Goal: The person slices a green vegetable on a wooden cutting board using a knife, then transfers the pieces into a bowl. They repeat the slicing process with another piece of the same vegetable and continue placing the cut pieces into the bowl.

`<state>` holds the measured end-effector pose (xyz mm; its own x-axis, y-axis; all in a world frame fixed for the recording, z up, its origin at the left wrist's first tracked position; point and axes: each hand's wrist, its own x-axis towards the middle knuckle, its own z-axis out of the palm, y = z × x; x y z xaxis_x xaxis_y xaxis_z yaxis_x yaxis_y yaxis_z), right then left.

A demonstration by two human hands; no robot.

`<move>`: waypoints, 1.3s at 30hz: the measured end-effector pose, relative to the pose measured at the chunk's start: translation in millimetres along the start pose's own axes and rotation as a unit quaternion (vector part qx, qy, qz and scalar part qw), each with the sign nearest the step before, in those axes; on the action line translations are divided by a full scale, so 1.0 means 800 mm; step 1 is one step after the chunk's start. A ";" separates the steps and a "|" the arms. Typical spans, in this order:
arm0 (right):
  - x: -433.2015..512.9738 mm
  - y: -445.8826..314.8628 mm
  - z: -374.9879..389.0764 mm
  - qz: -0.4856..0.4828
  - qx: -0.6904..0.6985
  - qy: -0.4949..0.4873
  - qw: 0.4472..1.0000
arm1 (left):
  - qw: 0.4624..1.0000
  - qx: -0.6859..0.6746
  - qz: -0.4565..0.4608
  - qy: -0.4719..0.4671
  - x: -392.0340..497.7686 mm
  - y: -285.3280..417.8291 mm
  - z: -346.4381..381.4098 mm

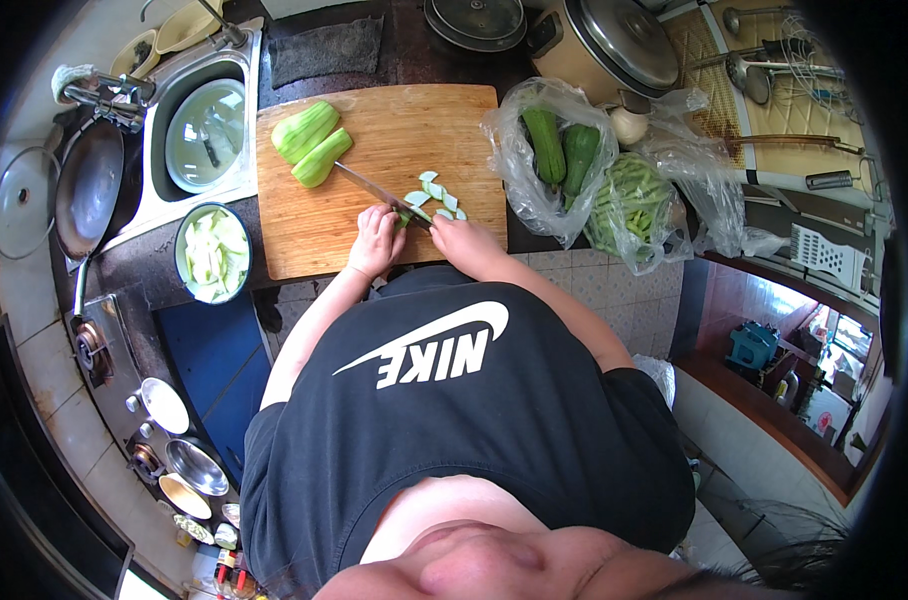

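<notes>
A wooden cutting board (394, 124) lies before me. My right hand (465, 244) grips a kitchen knife (371, 185) near the board's front edge, its blade pointing away to the left. Close beside the blade, my left hand (377, 238) has its fingers curled on a small piece of green gourd, mostly hidden by the fingers and knife. Pale green-edged slices (435, 189) lie scattered past the blade. Two larger peeled gourd pieces (305, 131) rest side by side at the board's far left.
Left of the board stands a bowl of cut slices (217, 255), below a sink (255, 67) holding a water-filled basin (206, 135). Plastic bags with green gourds (545, 146) and green beans (630, 199) sit at right. Behind them is a large lidded pot (622, 45).
</notes>
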<state>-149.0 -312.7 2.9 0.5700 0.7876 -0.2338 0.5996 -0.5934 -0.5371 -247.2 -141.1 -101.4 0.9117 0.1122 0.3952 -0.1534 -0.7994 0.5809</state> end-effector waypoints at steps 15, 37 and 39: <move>0.002 0.012 0.001 0.038 0.007 -0.003 0.999 | 1.000 -0.011 -0.002 0.005 0.001 0.003 -0.003; 0.015 0.007 0.032 -0.004 -0.005 -0.001 1.000 | 1.000 -0.006 -0.011 0.009 0.001 0.005 -0.003; 0.016 0.011 0.040 0.009 -0.011 0.002 1.000 | 1.000 -0.006 -0.013 0.010 0.002 0.005 -0.004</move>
<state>-154.2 -302.4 -30.5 0.5836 0.7760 -0.2392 0.6016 -0.6110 -0.5145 -247.8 -142.1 -96.4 0.9080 0.1442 0.3933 -0.1344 -0.7889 0.5996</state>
